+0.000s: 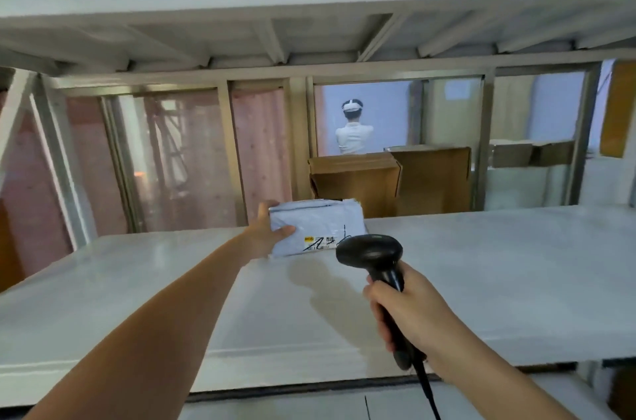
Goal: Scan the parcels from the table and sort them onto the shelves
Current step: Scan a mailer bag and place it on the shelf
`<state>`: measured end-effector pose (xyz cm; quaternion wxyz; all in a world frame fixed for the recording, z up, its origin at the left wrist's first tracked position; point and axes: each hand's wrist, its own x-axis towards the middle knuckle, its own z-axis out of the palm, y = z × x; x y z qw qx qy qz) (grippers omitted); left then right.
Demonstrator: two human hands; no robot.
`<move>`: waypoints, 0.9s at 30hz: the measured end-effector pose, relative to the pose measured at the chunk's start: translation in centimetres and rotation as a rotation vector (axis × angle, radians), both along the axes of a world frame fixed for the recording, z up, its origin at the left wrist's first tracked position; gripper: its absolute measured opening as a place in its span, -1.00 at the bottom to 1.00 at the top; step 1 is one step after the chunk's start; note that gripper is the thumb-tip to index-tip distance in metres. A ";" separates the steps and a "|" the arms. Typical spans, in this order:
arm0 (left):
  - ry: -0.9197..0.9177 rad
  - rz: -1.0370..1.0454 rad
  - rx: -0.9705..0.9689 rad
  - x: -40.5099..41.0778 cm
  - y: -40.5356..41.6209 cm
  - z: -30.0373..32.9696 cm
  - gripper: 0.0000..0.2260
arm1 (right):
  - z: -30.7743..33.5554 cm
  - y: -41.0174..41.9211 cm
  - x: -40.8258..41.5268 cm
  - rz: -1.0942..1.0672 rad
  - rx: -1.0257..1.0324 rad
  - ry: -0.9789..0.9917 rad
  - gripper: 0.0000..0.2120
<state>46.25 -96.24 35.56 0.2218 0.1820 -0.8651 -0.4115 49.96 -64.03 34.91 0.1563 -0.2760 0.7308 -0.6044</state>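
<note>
Left hand [266, 230] grips the left end of a pale blue parcel [315, 225] (label facing up) resting on the white shelf [499, 264]. Right hand [409, 309] holds a black scanner [371, 254] just beside the parcel. Cardboard boxes [389, 182] stand behind.

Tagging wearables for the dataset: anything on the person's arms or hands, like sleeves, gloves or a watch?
Nothing worn shows. Both forearms are bare right to the frame edge, so no sleeves are visible. The left hand and right hand have no gloves, and no watch, bands or rings are visible. No markings either.
</note>
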 end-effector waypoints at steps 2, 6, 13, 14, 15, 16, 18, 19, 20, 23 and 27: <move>-0.020 -0.015 -0.016 -1.2 -1.2 0.1 -0.37 | 0.0 -0.3 0.2 -0.038 -0.007 -0.022 -0.93; -0.049 -0.042 -0.043 -3.0 -3.2 0.2 -0.36 | 0.2 -0.3 0.3 -0.100 -0.032 -0.044 -0.92; -0.064 -0.022 -0.007 -4.3 -4.7 -0.3 -0.32 | 0.0 -0.4 0.8 -0.159 -0.021 -0.028 -0.93; -0.061 -0.029 -0.012 -4.3 -4.7 -0.3 -0.34 | 0.0 -0.5 0.9 -0.162 -0.016 -0.031 -0.94; -0.052 -0.039 -0.024 -4.4 -4.8 -0.3 -0.35 | -0.1 -0.5 0.9 -0.167 -0.012 -0.033 -0.95; -0.048 -0.045 -0.036 -4.3 -4.7 -0.2 -0.36 | -0.1 -0.5 1.0 -0.172 -0.007 -0.035 -0.95; -0.022 -0.055 -0.030 -4.1 -4.7 -0.2 -0.34 | -0.1 -0.6 1.0 -0.184 -0.007 -0.039 -0.94; -0.003 -0.060 -0.016 -4.0 -4.7 -0.2 -0.33 | -0.1 -0.6 1.1 -0.189 -0.010 -0.041 -0.94; 0.011 -0.059 0.002 -3.8 -4.7 -0.2 -0.31 | -0.1 -0.6 1.1 -0.192 -0.013 -0.045 -0.93; 0.028 -0.059 0.037 -3.1 -4.3 0.1 -0.28 | -0.1 -0.2 1.5 -0.185 -0.015 -0.051 -0.93; 0.047 -0.004 -0.010 -2.0 -3.3 0.5 -0.29 | 0.0 1.4 2.4 -0.188 -0.020 -0.028 -0.93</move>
